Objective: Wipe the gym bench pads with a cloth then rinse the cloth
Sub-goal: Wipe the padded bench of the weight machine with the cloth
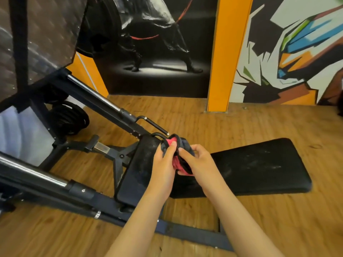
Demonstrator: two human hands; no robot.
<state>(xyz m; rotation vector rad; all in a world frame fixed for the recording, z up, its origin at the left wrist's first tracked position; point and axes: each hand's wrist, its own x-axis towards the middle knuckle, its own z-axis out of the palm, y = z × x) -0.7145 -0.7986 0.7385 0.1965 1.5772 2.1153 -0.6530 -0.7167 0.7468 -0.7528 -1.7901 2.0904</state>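
— Where's the cloth point(182, 143)?
— Bunched between both hands, above the seat pad's point(137, 169) right edge, where it meets the long back pad point(259, 167).
— Fingers?
— My left hand point(163, 162) curls round its left side. My right hand point(198, 164) pinches the right side, thumb underneath.

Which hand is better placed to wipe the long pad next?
Probably the right hand: it grips the cloth and sits on the side of the smeared long pad. The left hand, also holding it, is over the small pad.
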